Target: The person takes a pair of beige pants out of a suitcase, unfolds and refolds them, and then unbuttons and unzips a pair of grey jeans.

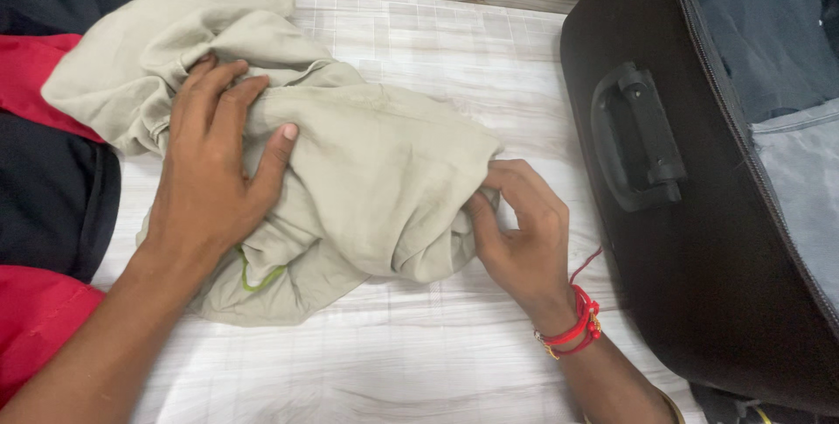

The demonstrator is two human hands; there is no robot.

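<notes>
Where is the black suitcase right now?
In the head view, the black suitcase lies open on the right, beside the right hand, which pinches the beige garment.

1. No label, sign or screen shows.
2. The only package-like thing is a black soft suitcase point(699, 284) on the right, lying open, with a black handle point(634, 135) on its side wall and a clear plastic cover point(760, 31) inside at the top.
</notes>
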